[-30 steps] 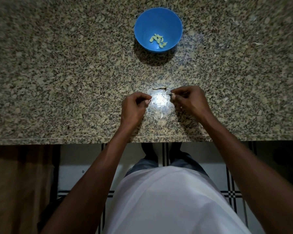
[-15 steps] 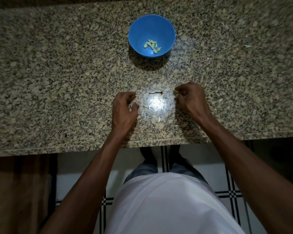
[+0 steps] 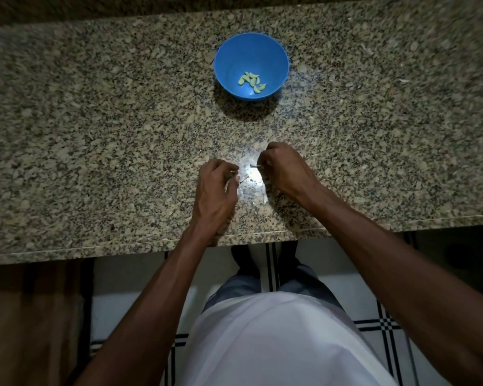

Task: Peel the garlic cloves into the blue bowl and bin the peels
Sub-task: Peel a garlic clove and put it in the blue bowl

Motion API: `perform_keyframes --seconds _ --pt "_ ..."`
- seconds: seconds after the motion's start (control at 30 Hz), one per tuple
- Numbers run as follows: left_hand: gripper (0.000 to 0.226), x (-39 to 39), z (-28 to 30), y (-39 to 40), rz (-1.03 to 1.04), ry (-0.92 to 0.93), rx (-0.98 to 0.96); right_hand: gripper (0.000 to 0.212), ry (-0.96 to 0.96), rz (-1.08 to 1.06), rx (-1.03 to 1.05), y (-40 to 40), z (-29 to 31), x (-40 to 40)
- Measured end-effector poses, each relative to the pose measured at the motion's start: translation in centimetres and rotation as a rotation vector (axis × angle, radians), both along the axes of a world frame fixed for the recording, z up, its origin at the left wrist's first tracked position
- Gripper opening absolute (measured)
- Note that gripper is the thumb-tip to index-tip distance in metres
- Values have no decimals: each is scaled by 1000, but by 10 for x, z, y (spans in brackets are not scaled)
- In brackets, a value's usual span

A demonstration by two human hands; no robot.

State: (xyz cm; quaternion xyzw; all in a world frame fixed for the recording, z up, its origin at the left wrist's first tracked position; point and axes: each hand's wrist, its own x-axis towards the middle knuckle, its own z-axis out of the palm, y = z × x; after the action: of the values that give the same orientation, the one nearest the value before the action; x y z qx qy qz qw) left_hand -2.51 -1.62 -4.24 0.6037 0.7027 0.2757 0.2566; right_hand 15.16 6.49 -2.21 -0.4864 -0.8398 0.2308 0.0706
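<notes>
The blue bowl (image 3: 251, 66) stands on the granite counter (image 3: 95, 129) beyond my hands, with several peeled pale green garlic cloves (image 3: 252, 82) in its bottom. Thin garlic peels (image 3: 251, 188) lie scattered on a bright glare patch between my hands. My right hand (image 3: 283, 169) pinches a small stem-like peel scrap (image 3: 255, 164) at its fingertips. With its fingers curled around pale peel bits, my left hand (image 3: 216, 188) rests on the counter at the left of the peels.
The counter's front edge (image 3: 151, 243) runs just below my wrists. A few stray peel flakes (image 3: 403, 80) lie at the far right of the counter. Below the edge are a tiled floor and my white shirt.
The stem scrap that lay on the counter is now pinched by my right hand. My left hand has closed in on the peels. The camera view has shifted, so the bowl sits lower in frame.
</notes>
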Motion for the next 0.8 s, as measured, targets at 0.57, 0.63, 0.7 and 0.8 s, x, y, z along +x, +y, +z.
perform_keyframes --seconds 0.57,0.63,0.7,0.8 --pt "40 28 8 -17 91 17 2 18 200 -217 -155 -36 -4 23" --pt "44 22 11 -22 307 74 6 22 293 -380 -196 -36 1 44" --pt "50 23 10 -26 331 128 -87 25 276 -441 -160 -35 5 65" --pt "57 44 10 -29 202 188 -190 23 156 -369 -100 -37 0 77"
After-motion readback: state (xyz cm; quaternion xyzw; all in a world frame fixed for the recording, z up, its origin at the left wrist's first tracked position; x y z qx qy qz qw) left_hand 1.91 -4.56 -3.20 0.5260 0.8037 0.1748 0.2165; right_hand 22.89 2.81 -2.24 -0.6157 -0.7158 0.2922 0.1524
